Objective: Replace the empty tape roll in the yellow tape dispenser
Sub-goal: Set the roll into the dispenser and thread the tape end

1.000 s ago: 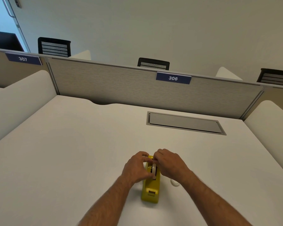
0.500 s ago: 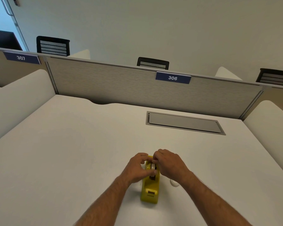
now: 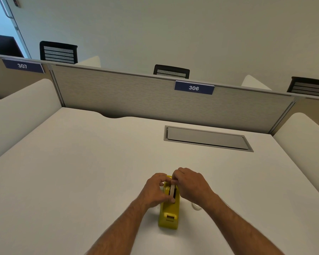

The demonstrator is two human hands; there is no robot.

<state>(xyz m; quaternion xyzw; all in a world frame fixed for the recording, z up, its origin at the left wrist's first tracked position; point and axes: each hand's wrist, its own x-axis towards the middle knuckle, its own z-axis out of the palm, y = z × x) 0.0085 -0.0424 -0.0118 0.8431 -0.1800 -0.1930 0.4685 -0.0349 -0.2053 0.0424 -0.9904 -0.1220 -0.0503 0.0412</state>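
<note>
The yellow tape dispenser (image 3: 169,212) stands on the white desk (image 3: 81,172), its cutter end pointing toward me. A pale tape roll (image 3: 172,190) sits upright in its slot. My left hand (image 3: 155,190) wraps the dispenser's left side, thumb near the roll. My right hand (image 3: 191,184) pinches the top of the roll from the right. A second whitish roll (image 3: 196,206) lies flat on the desk just right of the dispenser, mostly hidden under my right wrist.
A grey cable hatch (image 3: 207,138) is set into the desk beyond the hands. A fabric partition (image 3: 136,96) labelled 306 closes the back, with white side dividers (image 3: 302,135) left and right. Black chair backs (image 3: 170,71) show behind it.
Both hands stay at the dispenser's slot; the fingers shift slightly around the roll. The dispenser has not moved.
</note>
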